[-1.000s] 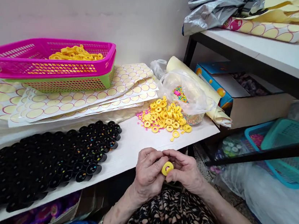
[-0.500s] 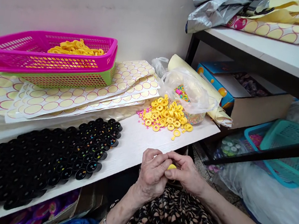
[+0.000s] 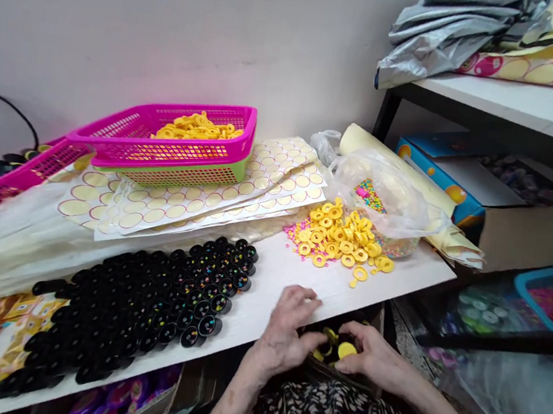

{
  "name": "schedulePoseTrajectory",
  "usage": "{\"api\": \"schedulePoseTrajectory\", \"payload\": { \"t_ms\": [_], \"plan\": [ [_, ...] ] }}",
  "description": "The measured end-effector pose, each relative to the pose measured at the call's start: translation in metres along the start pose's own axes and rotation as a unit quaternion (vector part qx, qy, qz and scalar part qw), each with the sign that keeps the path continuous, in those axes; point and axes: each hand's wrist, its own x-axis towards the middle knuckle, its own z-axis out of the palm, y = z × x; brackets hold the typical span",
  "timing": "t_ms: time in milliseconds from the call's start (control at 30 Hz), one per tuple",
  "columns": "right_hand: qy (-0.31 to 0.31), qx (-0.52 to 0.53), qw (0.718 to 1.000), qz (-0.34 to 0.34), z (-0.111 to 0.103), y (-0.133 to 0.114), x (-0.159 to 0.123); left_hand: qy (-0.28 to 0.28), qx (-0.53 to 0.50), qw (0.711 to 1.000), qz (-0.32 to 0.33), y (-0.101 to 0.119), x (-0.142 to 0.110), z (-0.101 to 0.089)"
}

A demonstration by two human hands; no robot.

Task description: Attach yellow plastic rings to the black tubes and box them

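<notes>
My left hand [image 3: 291,333] and my right hand [image 3: 373,358] are low at the front edge of the white table [image 3: 277,281], both reaching into a dark container [image 3: 332,349] on my lap that holds yellow and black discs. The right hand's fingers pinch a yellow disc [image 3: 346,350]. The left hand's fingers are curled at the container's rim, and what they hold is hidden. A pile of yellow rings [image 3: 343,239] lies on the table just beyond. To the left stand rows of black caps [image 3: 143,305] with coloured beads inside.
Sticker sheets [image 3: 208,192] lie under a pink basket [image 3: 174,137] of yellow rings. A clear bag of coloured beads [image 3: 381,196] sits behind the ring pile. A shelf [image 3: 521,106] with boxes and bags stands on the right, and a blue basket [image 3: 548,294] lies below it.
Both hands dropped from holding a yellow ring together above my lap into the dark container. The view swung left, so everything sits further right in the picture.
</notes>
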Motion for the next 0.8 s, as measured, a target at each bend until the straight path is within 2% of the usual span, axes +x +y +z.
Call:
{"api": "schedulePoseTrajectory", "payload": {
  "t_ms": [67,100,200,300,467,533,600,667,733,800],
  "plan": [
    [0.068,-0.074,0.995,0.014,0.003,0.011,0.014,0.072,0.135,0.987,-0.044,-0.017,0.011,-0.021],
    [0.085,-0.085,0.993,0.014,0.006,0.014,0.021,0.081,0.218,0.97,-0.077,-0.025,0.018,-0.032],
    [0.074,-0.042,0.996,0.002,0.014,0.018,0.038,0.037,0.399,0.897,-0.186,-0.043,0.039,-0.054],
    [0.067,-0.005,0.998,-0.009,0.013,0.018,0.04,-0.02,0.462,0.859,-0.221,-0.054,0.053,-0.062],
    [-0.002,-0.017,1.0,0.019,-0.01,0.002,0.02,-0.054,0.491,0.847,-0.199,-0.064,0.058,-0.063],
    [0.045,-0.032,0.998,-0.045,-0.02,-0.011,0.017,-0.051,0.499,0.844,-0.193,-0.065,0.058,-0.063],
    [0.142,-0.09,0.975,-0.144,-0.028,-0.026,0.022,-0.051,0.501,0.843,-0.19,-0.066,0.059,-0.063],
    [0.22,-0.182,0.935,-0.21,-0.03,-0.038,0.033,-0.055,0.497,0.846,-0.185,-0.067,0.06,-0.064],
    [0.263,-0.278,0.895,-0.229,-0.028,-0.046,0.049,-0.054,0.49,0.851,-0.181,-0.068,0.061,-0.064],
    [0.287,-0.36,0.861,-0.218,-0.023,-0.05,0.064,-0.045,0.482,0.856,-0.18,-0.068,0.063,-0.066]
  ]
}}
